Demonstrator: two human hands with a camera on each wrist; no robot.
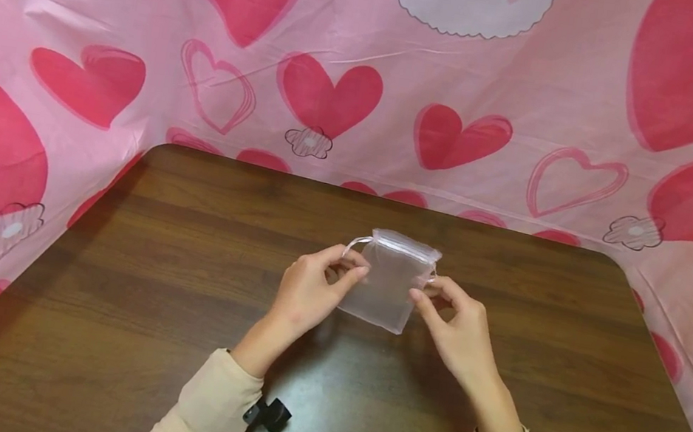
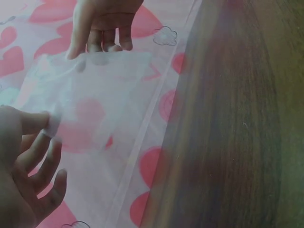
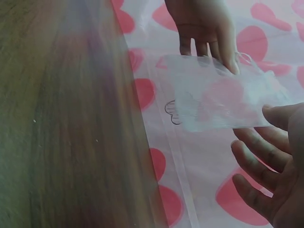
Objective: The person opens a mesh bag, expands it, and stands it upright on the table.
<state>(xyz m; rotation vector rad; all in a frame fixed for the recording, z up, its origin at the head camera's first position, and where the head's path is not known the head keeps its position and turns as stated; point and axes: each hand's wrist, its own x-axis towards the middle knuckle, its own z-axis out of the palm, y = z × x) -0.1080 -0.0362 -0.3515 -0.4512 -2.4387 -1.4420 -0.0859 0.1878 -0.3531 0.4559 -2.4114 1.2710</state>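
Note:
A small sheer white drawstring pouch (image 1: 387, 282) is held up between both hands over the table, its gathered ribbon top toward the far side. My left hand (image 1: 313, 287) pinches its left edge between thumb and fingers, with a loop of white cord just above. On the opposite edge, my right hand (image 1: 455, 323) pinches the pouch with thumb and index finger. In the left wrist view the pouch (image 2: 90, 99) is see-through, with hearts showing behind it. The right wrist view has the pouch (image 3: 213, 95) flat, its cord loop beside the left thumb.
A dark brown wooden table (image 1: 142, 275) lies beneath the hands. Pink cloth with red hearts (image 1: 331, 94) stands behind the table and along its sides. Black wrist cameras (image 1: 275, 416) sit at both beige sleeves (image 1: 209, 412).

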